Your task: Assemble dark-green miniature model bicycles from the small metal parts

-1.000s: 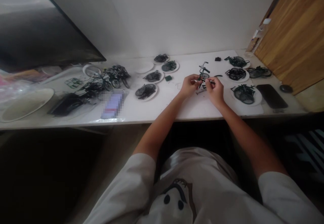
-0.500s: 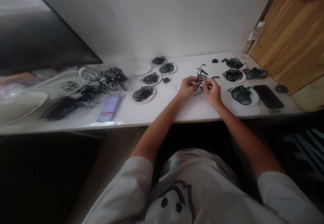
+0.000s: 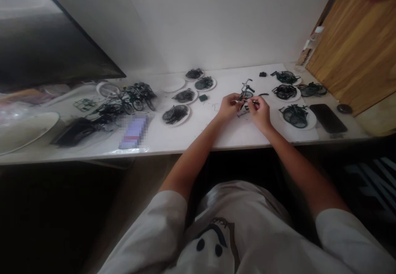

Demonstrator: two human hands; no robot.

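My left hand (image 3: 229,106) is closed in a pinch on a small dark green piece (image 3: 240,99) that looks like a miniature bicycle part. Close beside it, my right hand (image 3: 260,111) pinches a thin dark piece (image 3: 255,102) at the fingertips. Whether the two pieces are joined cannot be made out. Just beyond the fingers is a miniature bicycle's front part (image 3: 247,87), with silver handlebars and a wheel; its lower end is hidden by the hands. A few thin dark parts lie under and beside the hands.
White plates with dark bicycle parts stand at left (image 3: 187,117) and right (image 3: 312,119). A heap of miniature bicycles (image 3: 139,94), a lit phone (image 3: 133,131) and a large basin (image 3: 46,121) are further left. A dark phone (image 3: 328,117) lies right, near a wooden panel (image 3: 355,47).
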